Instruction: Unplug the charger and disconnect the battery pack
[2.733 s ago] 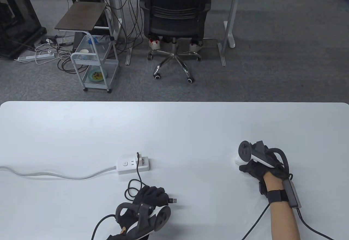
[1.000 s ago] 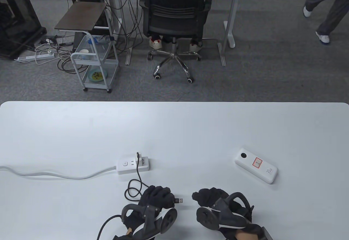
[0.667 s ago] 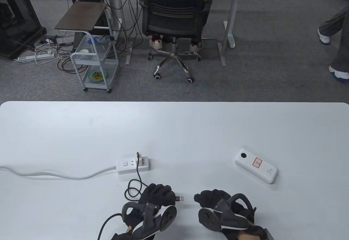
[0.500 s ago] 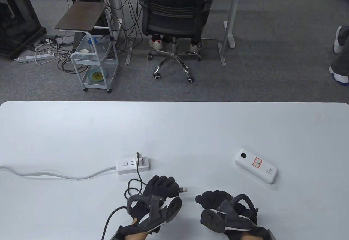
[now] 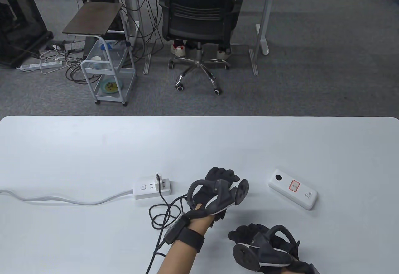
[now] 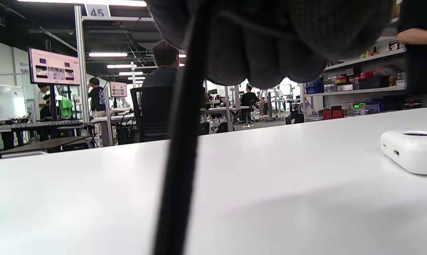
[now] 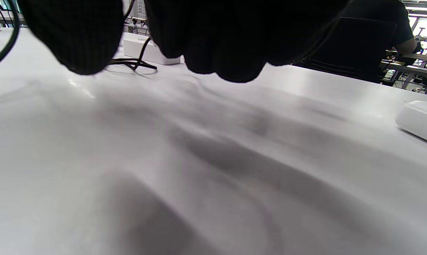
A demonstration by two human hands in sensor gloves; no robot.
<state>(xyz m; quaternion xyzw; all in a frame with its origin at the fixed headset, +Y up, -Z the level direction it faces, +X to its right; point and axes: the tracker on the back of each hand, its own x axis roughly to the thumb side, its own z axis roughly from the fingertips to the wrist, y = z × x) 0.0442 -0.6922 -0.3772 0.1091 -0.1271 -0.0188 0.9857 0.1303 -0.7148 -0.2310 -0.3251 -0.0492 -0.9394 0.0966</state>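
I saw my left hand (image 5: 222, 177) curled around the thin black cable (image 5: 162, 207), between the white power strip (image 5: 152, 188) and the white rectangular battery pack (image 5: 293, 189), which lay apart on the white worktop (image 5: 93, 149). The small white charger (image 5: 158, 178) sat plugged into the strip. My right hand (image 5: 249, 236) rested near the worktop's front edge, fingers curled, gripping nothing.

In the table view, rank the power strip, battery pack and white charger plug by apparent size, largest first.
1. battery pack, slightly larger than
2. power strip; the margin is small
3. charger, clearly smallest, plugged into the strip
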